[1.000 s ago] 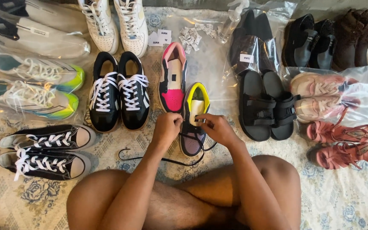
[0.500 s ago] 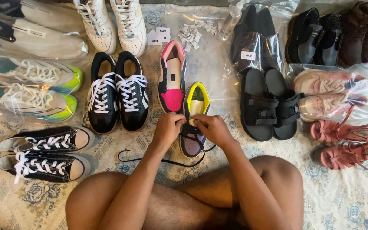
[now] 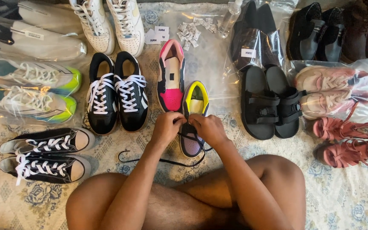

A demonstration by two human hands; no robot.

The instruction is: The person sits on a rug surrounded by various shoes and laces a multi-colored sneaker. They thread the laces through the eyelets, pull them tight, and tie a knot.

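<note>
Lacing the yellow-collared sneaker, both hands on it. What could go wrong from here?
1. The loose black lace trails on the cloth toward the legs; a knee could pin it or it may tangle.
2. Left hand and right hand crowd the yellow-collared sneaker, hiding the eyelets, so one might get skipped.
3. The pink sneaker sits close and could be nudged.

2 black sandals, 2 red heeled sandals, 4 black lace-up sneakers.

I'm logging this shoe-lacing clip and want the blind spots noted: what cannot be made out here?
Head view:
- Middle of the yellow-collared sneaker: covered by the left hand and right hand.
- Black lace: its path through the eyelets is hidden by the fingers.
- White sneakers: cut off by the top edge.
- Bagged white shoes: blurred by plastic.
</note>
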